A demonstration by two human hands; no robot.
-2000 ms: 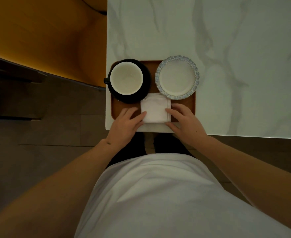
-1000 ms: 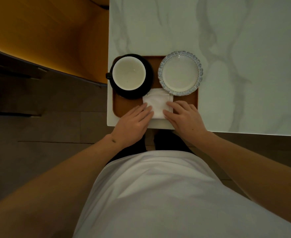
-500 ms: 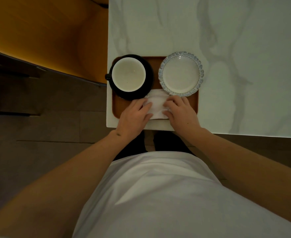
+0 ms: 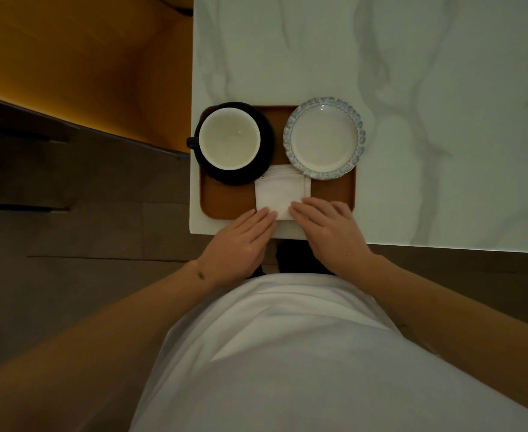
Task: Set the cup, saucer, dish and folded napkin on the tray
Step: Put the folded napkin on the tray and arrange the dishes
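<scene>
A brown tray (image 4: 225, 199) lies at the near left corner of the marble table. On its far left, a cup (image 4: 229, 142) with a white inside stands on a black saucer (image 4: 266, 151). A white dish with a blue scalloped rim (image 4: 324, 138) sits at the far right. The folded white napkin (image 4: 280, 194) lies flat in the tray's near middle. My left hand (image 4: 244, 241) and my right hand (image 4: 331, 232) rest flat, fingertips touching the napkin's near edge from either side. Neither hand grips anything.
The white marble table (image 4: 428, 73) stretches away to the far right. Its left edge runs just beside the cup handle. An orange-yellow seat (image 4: 85, 63) stands to the left over a dark floor. My white shirt fills the bottom of the view.
Both hands slid back toward me off the middle of the napkin, which now lies flatter and more exposed. Cup, saucer and dish have stayed put.
</scene>
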